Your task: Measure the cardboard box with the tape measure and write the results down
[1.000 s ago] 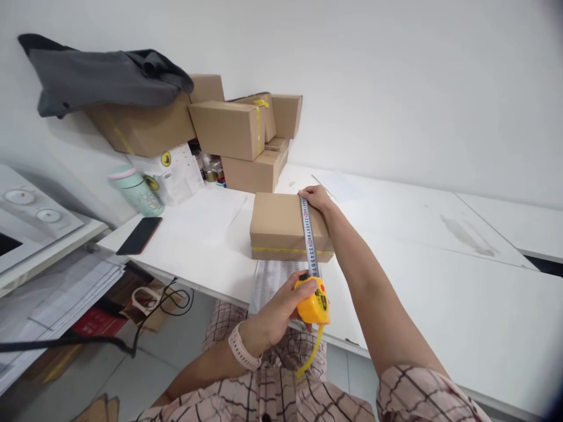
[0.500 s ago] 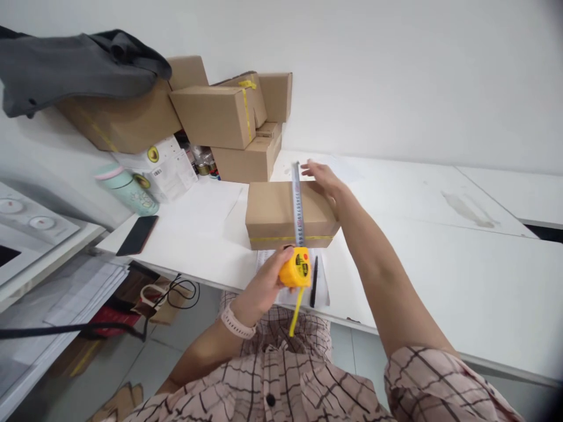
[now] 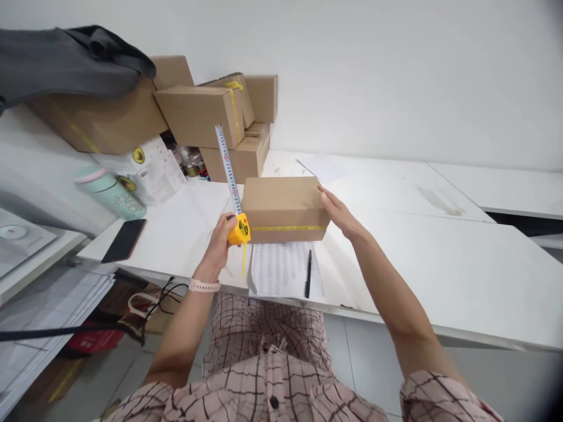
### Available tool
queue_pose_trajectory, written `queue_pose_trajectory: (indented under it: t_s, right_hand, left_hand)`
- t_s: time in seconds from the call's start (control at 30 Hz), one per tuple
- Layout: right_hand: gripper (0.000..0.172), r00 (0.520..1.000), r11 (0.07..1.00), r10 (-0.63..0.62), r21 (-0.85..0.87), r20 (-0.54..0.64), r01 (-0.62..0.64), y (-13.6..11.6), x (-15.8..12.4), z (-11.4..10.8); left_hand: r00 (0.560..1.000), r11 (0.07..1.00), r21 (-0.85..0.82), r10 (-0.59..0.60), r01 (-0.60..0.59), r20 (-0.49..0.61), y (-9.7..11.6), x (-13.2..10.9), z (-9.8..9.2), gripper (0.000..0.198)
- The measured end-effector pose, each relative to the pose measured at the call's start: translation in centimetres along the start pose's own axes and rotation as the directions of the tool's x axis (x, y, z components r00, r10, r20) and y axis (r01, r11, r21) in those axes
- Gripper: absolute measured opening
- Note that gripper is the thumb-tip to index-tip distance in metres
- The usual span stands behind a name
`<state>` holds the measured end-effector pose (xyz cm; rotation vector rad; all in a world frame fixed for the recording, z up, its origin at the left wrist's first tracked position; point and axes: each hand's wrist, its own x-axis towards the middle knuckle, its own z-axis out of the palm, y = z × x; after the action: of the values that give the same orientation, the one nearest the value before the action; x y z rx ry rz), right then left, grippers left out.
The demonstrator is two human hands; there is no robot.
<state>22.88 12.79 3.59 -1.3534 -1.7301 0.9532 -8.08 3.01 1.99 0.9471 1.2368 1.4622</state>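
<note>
My left hand (image 3: pixel 217 243) is closed around a yellow tape measure (image 3: pixel 240 230). Its metal blade (image 3: pixel 227 170) extends up and slightly left, standing clear of the box top, and a yellow strap dangles below the case. In front of me a closed brown cardboard box (image 3: pixel 285 202) with a yellow strip along its front rests on the white table. The fingers of my right hand (image 3: pixel 341 214) lie stretched against the box's right side, not wrapped round it. A printed sheet (image 3: pixel 279 269) sticks out from in front of the box, with a black pen (image 3: pixel 308 274) on it.
Stacked cardboard boxes (image 3: pixel 200 114) stand at the back left, with a dark grey cloth item (image 3: pixel 70 64) over one. A mint bottle (image 3: pixel 109 190) and a phone (image 3: pixel 124 240) are on the left of the table (image 3: pixel 422 264). Another paper (image 3: pixel 321 167) lies behind the box.
The tape measure has come off the box top and moved left with my left hand, blade still out. My right hand has moved from the blade's far end to the box's right side.
</note>
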Motion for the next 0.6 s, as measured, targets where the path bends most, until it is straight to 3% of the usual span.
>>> queue_pose_trajectory:
  t_s: [0.13, 0.3, 0.4, 0.47, 0.6]
  right_hand:
    - [0.070, 0.989, 0.937, -0.103, -0.345, -0.103, 0.061, -2.9, 3.0, -1.0]
    - [0.067, 0.994, 0.804, -0.033, -0.593, -0.107, -0.037, -4.2, 8.0, -1.8]
    - [0.065, 0.985, 0.775, -0.029, -0.626, -0.169, -0.084, -4.5, 10.4, -1.5]
    - [0.062, 0.979, 0.764, -0.047, -0.639, -0.198, -0.092, -4.8, 11.6, -1.0]
    - [0.061, 0.971, 0.793, -0.124, -0.608, -0.203, -0.026, -5.3, 13.0, 0.5]
  left_hand:
    - [0.998, 0.999, 0.006, 0.042, -0.042, 0.037, 2.5, 3.6, 0.7, 0.046]
    - [0.997, 0.997, 0.055, 0.053, -0.056, 0.065, 5.1, 6.5, 1.6, 0.048]
    - [0.983, 0.980, 0.097, 0.168, -0.174, 0.074, 5.5, 4.9, 2.8, 0.047]
    - [0.975, 0.974, 0.115, 0.180, -0.195, 0.128, 4.8, 2.8, 3.9, 0.047]
    - [0.953, 0.997, 0.080, -0.001, -0.024, 0.302, 1.4, -1.3, 5.8, 0.047]
